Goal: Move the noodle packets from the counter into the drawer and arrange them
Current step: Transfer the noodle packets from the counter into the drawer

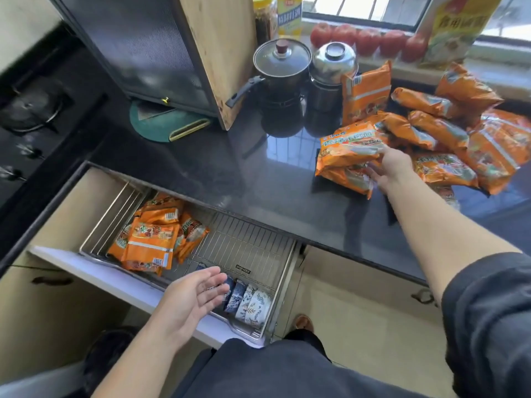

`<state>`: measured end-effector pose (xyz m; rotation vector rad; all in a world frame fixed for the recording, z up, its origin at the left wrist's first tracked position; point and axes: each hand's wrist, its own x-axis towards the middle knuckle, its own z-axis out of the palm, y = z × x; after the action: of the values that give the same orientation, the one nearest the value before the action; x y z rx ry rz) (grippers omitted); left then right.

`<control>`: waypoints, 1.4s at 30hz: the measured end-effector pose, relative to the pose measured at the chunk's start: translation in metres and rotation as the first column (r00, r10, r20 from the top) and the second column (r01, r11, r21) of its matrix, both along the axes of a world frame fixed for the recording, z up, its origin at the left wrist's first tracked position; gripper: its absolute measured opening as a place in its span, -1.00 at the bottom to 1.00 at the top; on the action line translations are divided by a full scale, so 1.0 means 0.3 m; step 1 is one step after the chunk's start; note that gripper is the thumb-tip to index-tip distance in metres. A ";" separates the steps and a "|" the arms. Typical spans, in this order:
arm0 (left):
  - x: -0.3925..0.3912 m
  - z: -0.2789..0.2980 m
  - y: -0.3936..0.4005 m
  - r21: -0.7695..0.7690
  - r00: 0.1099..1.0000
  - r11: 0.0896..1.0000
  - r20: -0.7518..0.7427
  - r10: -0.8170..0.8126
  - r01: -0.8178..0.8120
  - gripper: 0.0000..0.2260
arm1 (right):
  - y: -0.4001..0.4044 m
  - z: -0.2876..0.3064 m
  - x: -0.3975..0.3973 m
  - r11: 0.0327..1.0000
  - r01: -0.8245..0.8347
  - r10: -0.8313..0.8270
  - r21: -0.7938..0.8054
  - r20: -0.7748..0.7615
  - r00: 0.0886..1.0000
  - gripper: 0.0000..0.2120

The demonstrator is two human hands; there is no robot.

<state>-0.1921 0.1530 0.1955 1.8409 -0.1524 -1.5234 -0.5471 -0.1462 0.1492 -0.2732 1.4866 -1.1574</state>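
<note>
right hand (393, 168) grabbing packet (349, 146) mid-right on counter (230, 173) | left hand (192, 299) spread, empty, over drawer (94, 265) bottom-center

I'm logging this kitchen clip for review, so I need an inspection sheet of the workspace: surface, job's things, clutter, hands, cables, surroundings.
Surface: dark glossy counter, reflecting the window.
Job's things: heap of orange noodle packets on the counter at right; several packets lie at the left of the open drawer on its wire rack.
Clutter: patterned bowls on edge at the drawer's front; black pot, steel pot, wooden board.
Hands: right hand grips a top packet; left hand open over the drawer.
Cables: nothing seen.
Surroundings: stove at left, tomatoes on the windowsill.
</note>
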 end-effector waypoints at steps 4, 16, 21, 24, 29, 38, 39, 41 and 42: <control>-0.016 0.011 -0.014 -0.022 0.999 1.000 -0.031 -0.008 0.007 -0.77 | 0.106 0.105 0.075 0.983 -0.003 0.031 -0.183 0.152 0.988 -0.62; -0.131 -0.079 0.013 0.130 0.025 0.419 0.939 -0.344 0.899 -0.19 | 0.847 0.194 0.432 0.922 -0.384 0.387 -0.057 0.216 0.897 -0.87; -0.038 -0.188 0.078 0.269 0.022 0.412 0.816 -0.578 0.870 -0.63 | 0.941 0.164 0.563 0.811 -0.576 0.534 0.099 0.275 0.799 -0.84; 0.090 -0.254 0.090 0.142 0.525 0.763 0.646 -0.554 0.631 -0.78 | 0.929 0.127 0.629 0.806 -0.575 0.519 0.138 0.303 0.799 -0.93; 0.402 -0.360 0.033 0.142 0.997 0.987 0.026 0.073 -0.076 -0.76 | 0.903 0.043 0.720 0.833 -0.468 0.424 0.294 0.205 0.882 -0.91; 0.806 -0.507 -0.203 0.116 0.933 0.942 -0.145 0.330 -0.315 -0.67 | 0.995 -0.051 0.807 0.841 -0.234 0.181 0.488 0.153 0.972 -0.92; 0.827 -0.532 -0.211 0.146 0.928 0.938 -0.161 0.335 -0.313 -0.65 | 1.005 -0.057 0.814 0.836 -0.224 0.172 0.502 0.148 0.974 -0.92; 0.839 -0.569 -0.200 0.256 0.946 0.940 -0.171 0.275 -0.227 -0.59 | 1.017 -0.064 0.825 0.829 -0.210 0.163 0.518 0.137 0.977 -0.92; 0.831 -0.583 -0.186 0.294 0.947 0.937 -0.200 0.251 -0.187 -0.56 | 1.018 -0.065 0.830 0.830 -0.204 0.158 0.520 0.131 0.979 -0.92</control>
<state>0.0572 0.0973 0.0207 1.7921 0.3826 -1.6474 -0.2982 0.1591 0.1296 0.0195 1.6056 -0.5599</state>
